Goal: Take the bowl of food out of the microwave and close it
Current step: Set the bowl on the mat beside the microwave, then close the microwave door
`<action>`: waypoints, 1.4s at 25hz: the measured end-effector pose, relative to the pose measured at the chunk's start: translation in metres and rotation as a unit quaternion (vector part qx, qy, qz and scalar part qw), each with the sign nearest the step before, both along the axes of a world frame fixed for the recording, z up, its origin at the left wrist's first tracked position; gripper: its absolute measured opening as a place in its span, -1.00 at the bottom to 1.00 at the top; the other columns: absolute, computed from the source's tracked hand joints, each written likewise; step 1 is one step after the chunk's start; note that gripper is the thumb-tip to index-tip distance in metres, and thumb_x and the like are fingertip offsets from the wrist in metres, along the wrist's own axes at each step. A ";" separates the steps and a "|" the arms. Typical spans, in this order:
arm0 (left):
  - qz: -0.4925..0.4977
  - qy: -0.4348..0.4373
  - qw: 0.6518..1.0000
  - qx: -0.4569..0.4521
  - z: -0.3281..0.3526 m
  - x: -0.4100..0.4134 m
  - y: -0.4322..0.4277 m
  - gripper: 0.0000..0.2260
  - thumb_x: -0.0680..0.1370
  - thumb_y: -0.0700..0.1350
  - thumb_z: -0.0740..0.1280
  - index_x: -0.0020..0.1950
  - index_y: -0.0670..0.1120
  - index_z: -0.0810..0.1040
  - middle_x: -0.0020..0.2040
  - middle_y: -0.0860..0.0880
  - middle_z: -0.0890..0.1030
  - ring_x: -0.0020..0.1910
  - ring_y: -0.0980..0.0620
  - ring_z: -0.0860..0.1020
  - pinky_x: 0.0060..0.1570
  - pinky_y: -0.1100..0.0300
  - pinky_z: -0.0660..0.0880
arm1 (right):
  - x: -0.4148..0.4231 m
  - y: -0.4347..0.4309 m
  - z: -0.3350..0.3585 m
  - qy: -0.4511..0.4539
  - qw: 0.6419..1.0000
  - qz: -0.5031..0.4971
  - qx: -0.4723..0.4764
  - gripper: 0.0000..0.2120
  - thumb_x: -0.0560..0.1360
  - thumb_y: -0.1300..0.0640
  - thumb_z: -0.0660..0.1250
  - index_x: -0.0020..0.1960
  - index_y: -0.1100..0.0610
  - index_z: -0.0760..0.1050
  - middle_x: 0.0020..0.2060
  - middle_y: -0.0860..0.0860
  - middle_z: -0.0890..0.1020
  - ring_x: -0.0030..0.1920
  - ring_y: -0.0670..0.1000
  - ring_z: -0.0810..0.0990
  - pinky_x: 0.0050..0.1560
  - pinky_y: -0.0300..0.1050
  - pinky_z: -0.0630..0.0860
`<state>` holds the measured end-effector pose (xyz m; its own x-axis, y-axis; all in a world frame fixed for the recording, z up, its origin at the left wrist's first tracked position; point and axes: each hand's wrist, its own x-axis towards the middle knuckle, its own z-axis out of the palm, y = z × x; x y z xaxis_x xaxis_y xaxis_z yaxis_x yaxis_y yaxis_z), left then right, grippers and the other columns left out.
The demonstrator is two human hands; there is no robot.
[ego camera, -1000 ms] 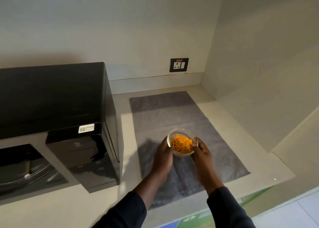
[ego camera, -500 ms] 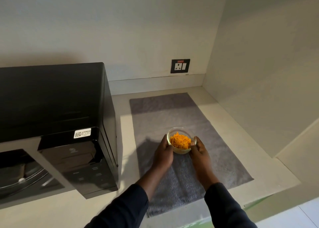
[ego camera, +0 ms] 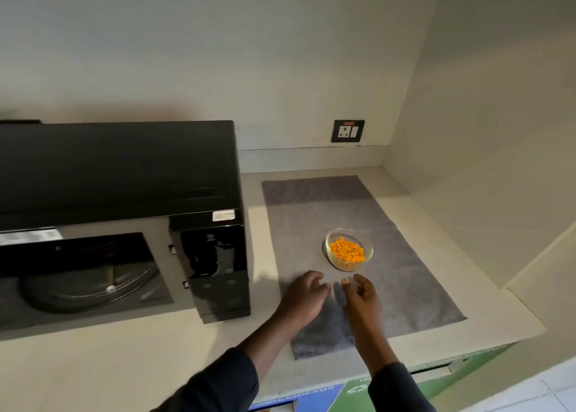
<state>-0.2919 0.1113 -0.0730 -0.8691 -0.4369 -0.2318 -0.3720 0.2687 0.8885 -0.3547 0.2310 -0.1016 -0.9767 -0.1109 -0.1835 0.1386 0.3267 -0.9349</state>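
We saw the glass bowl of orange food standing upright on the grey mat, right of the frame's centre, with nothing touching it. The mat lay flat on the pale surface, reaching from the back wall toward the front edge.

Both hands sat just below the bowl in the picture, near it but apart from it. The left hand hung over the mat with its fingers loosely curled and empty, gripping nothing. The right hand was beside it, fingers relaxed and spread, also empty. The two hands were close together, with a narrow gap between them. Dark sleeves covered both forearms at the bottom of the frame.

The black microwave filled the left half of the frame. Its cavity stood open, and we could see the glass turntable inside. The control panel faced us at its right end, close to the mat's left edge. A wall socket sat on the back wall above the mat, in the upper right.
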 end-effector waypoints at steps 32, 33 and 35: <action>0.246 -0.403 0.798 -0.375 0.212 0.459 -0.179 -0.10 0.49 0.29 0.33 0.61 -0.22 0.11 0.58 -0.46 -0.04 0.52 -0.56 0.06 0.42 -0.50 0.15 | 0.225 -0.132 0.193 0.388 0.822 0.240 0.340 -0.14 0.60 -0.11 0.35 0.68 0.13 -0.06 0.68 0.16 -0.05 0.67 0.22 -0.13 0.63 0.27 0.02; 0.228 -0.429 0.794 -0.366 0.216 0.454 -0.177 -0.10 0.49 0.27 0.34 0.62 -0.22 0.08 0.58 -0.47 -0.06 0.52 -0.57 0.06 0.42 -0.49 0.17 | 0.225 -0.131 0.193 0.386 0.823 0.243 0.338 -0.14 0.60 -0.10 0.35 0.68 0.13 -0.06 0.68 0.16 -0.06 0.67 0.22 -0.13 0.63 0.27 0.03; 0.202 -0.462 0.790 -0.347 0.223 0.442 -0.171 -0.05 0.49 0.24 0.38 0.64 -0.22 -0.03 0.58 -0.48 -0.10 0.52 -0.58 0.04 0.45 -0.44 0.20 | 0.224 -0.131 0.194 0.385 0.823 0.248 0.335 -0.14 0.60 -0.09 0.36 0.68 0.12 -0.06 0.68 0.15 -0.05 0.67 0.21 -0.13 0.63 0.28 0.05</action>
<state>0.1498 -0.0599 0.1499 -0.2250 -0.9368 -0.2679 -0.9564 0.2649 -0.1230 -0.1308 0.1001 0.0923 -0.6966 -0.6575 0.2872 -0.7175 0.6422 -0.2698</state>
